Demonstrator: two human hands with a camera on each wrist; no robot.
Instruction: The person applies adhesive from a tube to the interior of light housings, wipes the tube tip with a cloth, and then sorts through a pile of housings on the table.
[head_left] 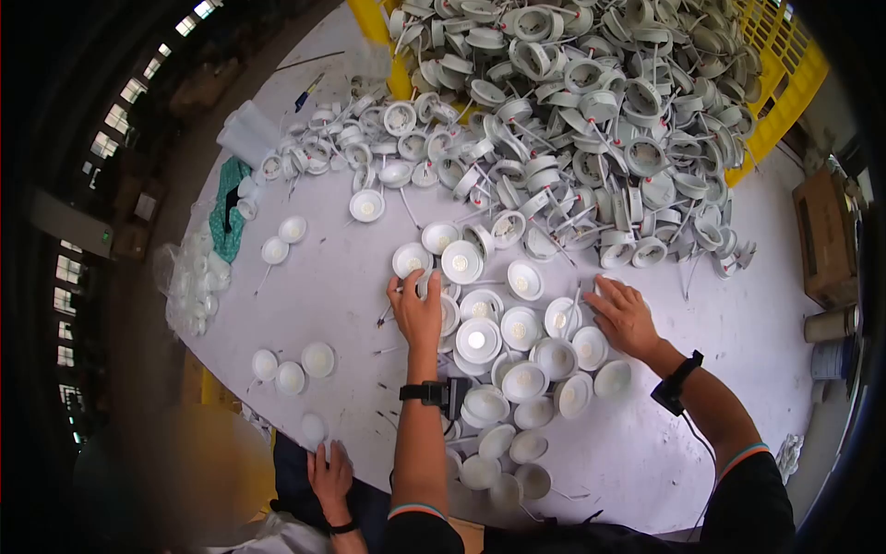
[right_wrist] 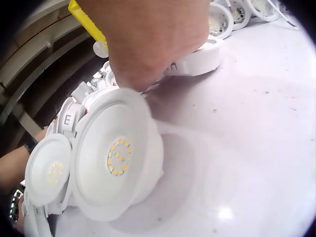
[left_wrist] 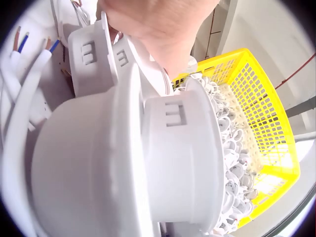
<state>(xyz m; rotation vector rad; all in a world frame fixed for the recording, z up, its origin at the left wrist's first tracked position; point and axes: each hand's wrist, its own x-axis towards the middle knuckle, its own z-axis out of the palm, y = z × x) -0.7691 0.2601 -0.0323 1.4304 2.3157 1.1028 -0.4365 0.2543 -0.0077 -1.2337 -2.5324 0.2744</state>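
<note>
My left hand (head_left: 420,314) grips the rim of a white round downlight (head_left: 426,286) at the far left of the middle cluster. In the left wrist view that hand (left_wrist: 158,29) reaches behind stacked downlight housings (left_wrist: 182,158), which hide its fingertips. My right hand (head_left: 628,319) is at the cluster's right side, its fingers bent around another white downlight. The right wrist view has this downlight (right_wrist: 200,61) on the table beneath the hand (right_wrist: 153,39), its near side covered. Nearby downlights (head_left: 478,340) lie face up, with small yellow LEDs showing in a nearer one (right_wrist: 118,158).
A yellow crate (head_left: 780,120) spills a big heap of lamp housings (head_left: 600,102) at the back. Small groups of downlights (head_left: 291,377) lie on the left table, beside a plastic bag (head_left: 198,286) and green cloth (head_left: 226,212). Another person's hand (head_left: 330,480) touches a white disc (head_left: 314,427).
</note>
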